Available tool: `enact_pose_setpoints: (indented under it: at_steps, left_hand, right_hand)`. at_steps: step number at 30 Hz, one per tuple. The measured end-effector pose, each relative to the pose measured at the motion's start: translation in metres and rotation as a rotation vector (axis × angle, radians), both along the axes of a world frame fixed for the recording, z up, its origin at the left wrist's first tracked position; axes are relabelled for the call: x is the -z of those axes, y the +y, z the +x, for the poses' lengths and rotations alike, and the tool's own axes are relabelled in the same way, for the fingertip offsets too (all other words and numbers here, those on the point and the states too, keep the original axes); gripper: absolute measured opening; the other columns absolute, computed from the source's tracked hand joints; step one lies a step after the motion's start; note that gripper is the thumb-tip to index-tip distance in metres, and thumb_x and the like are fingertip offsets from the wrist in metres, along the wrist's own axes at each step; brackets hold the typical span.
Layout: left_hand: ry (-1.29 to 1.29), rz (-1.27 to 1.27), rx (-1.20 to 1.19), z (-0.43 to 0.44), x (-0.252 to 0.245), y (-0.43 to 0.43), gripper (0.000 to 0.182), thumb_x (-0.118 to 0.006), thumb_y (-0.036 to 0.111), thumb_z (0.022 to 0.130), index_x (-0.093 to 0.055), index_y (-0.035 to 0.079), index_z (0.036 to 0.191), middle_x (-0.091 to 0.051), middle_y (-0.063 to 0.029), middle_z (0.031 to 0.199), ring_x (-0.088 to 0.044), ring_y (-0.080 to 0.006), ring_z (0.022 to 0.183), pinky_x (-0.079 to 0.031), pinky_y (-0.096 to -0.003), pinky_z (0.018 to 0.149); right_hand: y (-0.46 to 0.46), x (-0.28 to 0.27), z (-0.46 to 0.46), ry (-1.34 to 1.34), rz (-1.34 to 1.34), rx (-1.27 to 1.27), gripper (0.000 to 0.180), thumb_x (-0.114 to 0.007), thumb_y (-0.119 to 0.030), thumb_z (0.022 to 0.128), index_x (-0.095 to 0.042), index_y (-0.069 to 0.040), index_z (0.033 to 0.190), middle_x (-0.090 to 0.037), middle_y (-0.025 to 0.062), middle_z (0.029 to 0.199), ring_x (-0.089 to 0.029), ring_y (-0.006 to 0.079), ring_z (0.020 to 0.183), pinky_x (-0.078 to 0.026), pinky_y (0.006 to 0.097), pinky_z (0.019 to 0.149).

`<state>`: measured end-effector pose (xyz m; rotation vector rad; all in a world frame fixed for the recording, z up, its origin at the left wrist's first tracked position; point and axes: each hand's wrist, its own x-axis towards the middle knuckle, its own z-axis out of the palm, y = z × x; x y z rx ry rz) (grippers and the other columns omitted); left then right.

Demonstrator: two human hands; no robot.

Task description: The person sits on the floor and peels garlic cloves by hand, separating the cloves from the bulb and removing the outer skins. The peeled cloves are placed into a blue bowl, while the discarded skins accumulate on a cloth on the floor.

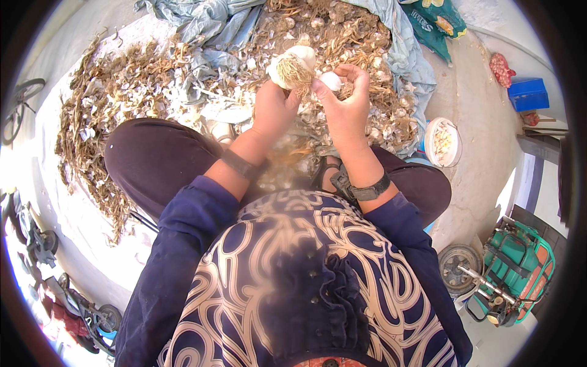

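My left hand [275, 105] holds a whitish garlic bulb [292, 66], its tuft of dry roots turned towards me. Close to its right, my right hand [344, 94] grips a smaller white piece of garlic [331, 81] between thumb and fingers. Both hands are raised in front of my bent knees. Below and beyond them spreads a heap of garlic bulbs, dry stalks and papery skins [339, 27] on a pale blue plastic sheet [415, 69]. Whether the two pieces touch is hard to tell.
A white bucket [454, 158] holding pale cloves stands right of my right knee. Dry stalks [91, 151] lie to the left. Farther right are a blue box [528, 94], a red mesh bag [501, 69] and a green machine with a wheel [509, 261]. A green printed bag [429, 32] lies beyond the sheet.
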<state>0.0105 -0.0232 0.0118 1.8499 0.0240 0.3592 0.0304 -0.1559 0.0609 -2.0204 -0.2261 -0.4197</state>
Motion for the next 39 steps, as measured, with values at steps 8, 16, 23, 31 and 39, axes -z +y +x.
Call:
enact_pose_setpoints:
  at_steps: [8, 16, 23, 31, 39]
  left_hand:
    - [-0.080, 0.143, 0.077, -0.002, 0.011, 0.004, 0.023, -0.063, 0.024, 0.082, -0.067, 0.006, 0.096, -0.062, -0.0175, 0.070, -0.059, -0.0398, 0.066, -0.049, -0.0448, 0.061]
    - [0.096, -0.280, 0.334, -0.008, -0.021, 0.001, 0.028, -0.056, 0.027, 0.094, -0.065, 0.001, 0.102, -0.064, -0.0095, 0.073, -0.057, -0.0232, 0.060, -0.044, -0.0336, 0.058]
    - [0.459, -0.903, 0.217, 0.002, -0.020, 0.028, 0.041, -0.046, 0.036, 0.099, -0.055, 0.001, 0.079, -0.030, 0.0075, 0.057, -0.023, -0.0059, 0.050, -0.023, -0.0235, 0.049]
    - [0.521, 0.127, 0.300, 0.005, 0.015, 0.018, 0.051, -0.055, 0.046, 0.094, -0.058, -0.002, 0.079, -0.060, -0.0094, 0.065, -0.057, -0.0146, 0.059, -0.044, -0.0296, 0.054]
    - [0.775, 0.416, 0.268, -0.006, 0.090, 0.012, 0.045, -0.067, 0.035, 0.087, -0.061, -0.008, 0.098, -0.066, -0.0222, 0.090, -0.065, -0.0305, 0.085, -0.050, -0.0403, 0.077]
  right_hand:
    - [-0.020, -0.010, 0.000, 0.850, 0.679, -0.285, 0.021, -0.052, -0.022, 0.096, -0.049, -0.006, 0.109, -0.059, 0.0072, 0.094, -0.059, 0.0139, 0.065, -0.035, 0.0195, 0.041]
    - [-0.046, -0.001, 0.005, 1.152, 0.988, -0.489, 0.030, -0.048, -0.032, 0.098, -0.051, -0.005, 0.111, -0.058, 0.0094, 0.093, -0.057, 0.0181, 0.062, -0.030, 0.0187, 0.037]
    - [-0.060, 0.002, 0.013, 1.113, 1.420, -0.861, 0.024, -0.055, -0.031, 0.094, -0.056, -0.007, 0.098, -0.059, 0.0150, 0.088, -0.060, 0.0225, 0.070, -0.041, 0.0233, 0.042]
    - [-0.072, 0.032, 0.022, 1.045, 1.059, -0.399, 0.033, -0.053, -0.029, 0.097, -0.054, -0.002, 0.116, -0.060, 0.0180, 0.110, -0.061, 0.0318, 0.098, -0.054, 0.0362, 0.074]
    - [-0.076, 0.061, 0.007, 1.118, 1.205, -0.190, 0.029, -0.057, -0.013, 0.096, -0.051, 0.004, 0.119, -0.055, 0.0206, 0.121, -0.054, 0.0350, 0.114, -0.050, 0.0486, 0.098]
